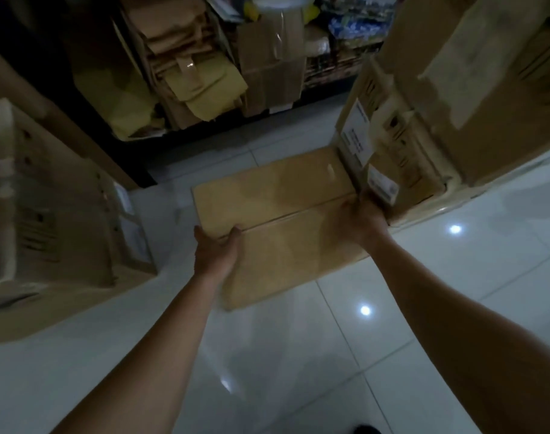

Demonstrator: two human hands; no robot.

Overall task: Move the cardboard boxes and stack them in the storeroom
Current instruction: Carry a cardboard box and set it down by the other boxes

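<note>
- A flat, rectangular cardboard box (277, 214), smooth and brown with a centre seam, spans both hands above the glossy white tiled floor (298, 355).
- The left hand (216, 252) grips its left edge, thumb on top.
- The right hand (361, 222), blurred, clutches its right edge.

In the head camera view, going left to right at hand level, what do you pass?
Pale box stack → left hand → cardboard box held between the hands → right hand → labelled boxes.
</note>
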